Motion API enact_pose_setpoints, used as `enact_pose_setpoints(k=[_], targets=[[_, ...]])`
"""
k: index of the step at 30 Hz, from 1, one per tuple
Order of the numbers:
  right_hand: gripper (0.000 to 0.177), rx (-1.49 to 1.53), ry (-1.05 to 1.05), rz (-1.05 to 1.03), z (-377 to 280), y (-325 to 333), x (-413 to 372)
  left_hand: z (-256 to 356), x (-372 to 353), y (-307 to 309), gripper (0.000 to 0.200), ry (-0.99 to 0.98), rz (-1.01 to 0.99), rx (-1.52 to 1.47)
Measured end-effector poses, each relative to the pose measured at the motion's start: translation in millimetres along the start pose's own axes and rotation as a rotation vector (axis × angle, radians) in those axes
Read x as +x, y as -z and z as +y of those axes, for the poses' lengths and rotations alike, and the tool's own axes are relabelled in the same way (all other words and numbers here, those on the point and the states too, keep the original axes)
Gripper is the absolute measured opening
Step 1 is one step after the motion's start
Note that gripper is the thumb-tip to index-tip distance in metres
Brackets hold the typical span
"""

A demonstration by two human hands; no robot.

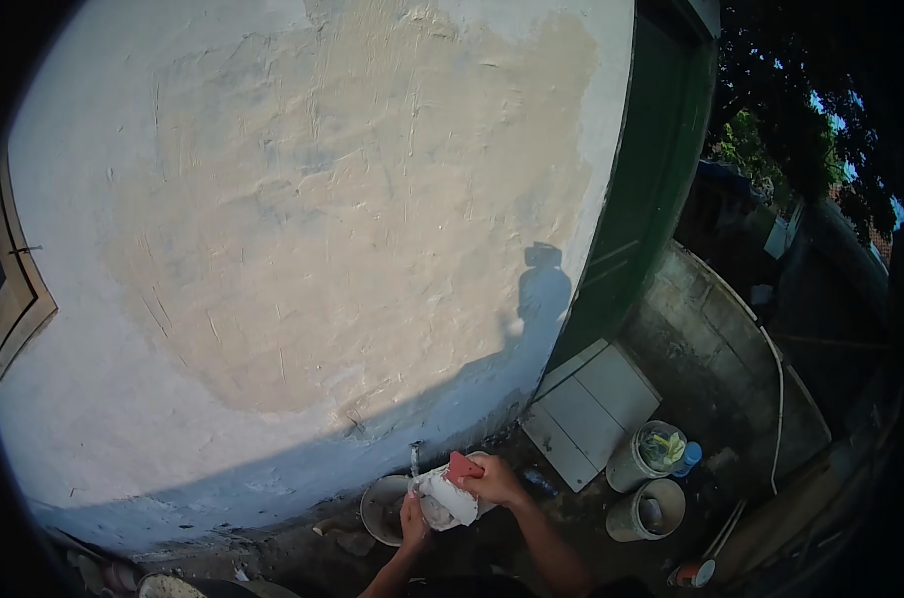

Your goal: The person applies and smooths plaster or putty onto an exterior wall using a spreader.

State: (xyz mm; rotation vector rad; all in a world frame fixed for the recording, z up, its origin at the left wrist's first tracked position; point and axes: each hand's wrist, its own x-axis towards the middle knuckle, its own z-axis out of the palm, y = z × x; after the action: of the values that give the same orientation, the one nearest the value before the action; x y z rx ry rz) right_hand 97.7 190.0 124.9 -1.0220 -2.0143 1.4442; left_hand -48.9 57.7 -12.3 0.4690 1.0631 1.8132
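Observation:
Near the bottom middle, my left hand (412, 520) grips the left side of a white container (438, 510) with pale paste in it. My right hand (494, 480) is closed on a red scraper (463, 467), held over the container's right part. White paste coats the area just below the scraper. Beyond both hands rises a wall (362, 219) with a large beige patch of uneven, ridged coating. A metal tap (415, 456) stands at the wall's foot, just behind the container.
A round bucket (375, 510) sits left of the container. To the right are a tiled slab (591, 411), a bucket with green stuff (626, 468), another bucket (626, 522) and a blue cup (691, 454). A green door (636, 189) adjoins the wall.

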Motion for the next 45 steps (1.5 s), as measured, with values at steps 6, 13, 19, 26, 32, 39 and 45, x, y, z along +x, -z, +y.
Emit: enact_pose_setpoints(k=[6,13,19,26,32,39,45], targets=[[0.023,0.085,-0.022,-0.007,38.8,53.0,-16.6,-33.5,-10.6,-57.8,0.039,-0.006,0.049,-0.028],[0.020,0.112,-0.095,-0.005,54.3,78.7,-29.4,-53.1,-26.7,-88.2,0.038,0.028,0.132,-0.025],[0.019,0.253,-0.178,0.058,49.8,79.2,-42.7,-55.3,-38.8,-88.1,0.038,-0.030,0.144,-0.002],[0.015,0.202,-0.141,0.046,57.3,66.2,-52.0,-54.1,-63.5,-70.9,0.039,-0.063,0.229,0.006],[0.011,0.096,-0.104,-0.029,39.9,42.8,-68.6,-43.6,-99.0,-57.6,0.041,-0.084,0.283,0.002],[0.015,0.220,-0.108,0.012,49.9,19.6,-96.6,-40.5,-131.0,-42.6,0.043,-0.076,0.332,0.013],[0.012,0.180,-0.121,0.024,38.7,23.9,-117.2,-43.0,-135.1,-37.7,0.043,-0.094,0.318,0.044]])
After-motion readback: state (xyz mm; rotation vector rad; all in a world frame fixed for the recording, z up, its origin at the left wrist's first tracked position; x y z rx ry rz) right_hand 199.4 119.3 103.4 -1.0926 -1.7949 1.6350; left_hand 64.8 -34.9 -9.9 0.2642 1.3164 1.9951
